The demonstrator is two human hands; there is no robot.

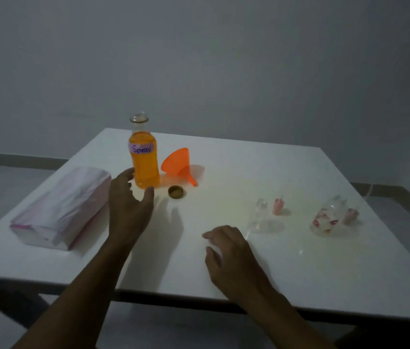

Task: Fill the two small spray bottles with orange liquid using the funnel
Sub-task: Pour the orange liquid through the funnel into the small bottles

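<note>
A glass bottle of orange liquid (145,159), labelled "Spray", stands uncapped at the table's far middle. Its gold cap (176,191) lies upturned beside it. An orange funnel (179,163) lies on its side to the bottle's right. My left hand (129,205) hovers just in front of the bottle, fingers spread, holding nothing. My right hand (229,250) rests on the table nearer me, fingers loosely bent. A small clear spray bottle (259,214) stands to the right with its pink spray head (278,205) beside it. Farther right is a flowered spray bottle (327,217) and its pink head (350,215).
A folded pack of clear plastic bags (62,205) lies at the left of the white table (224,278). The table's front edge runs just below my wrists. A grey wall stands behind.
</note>
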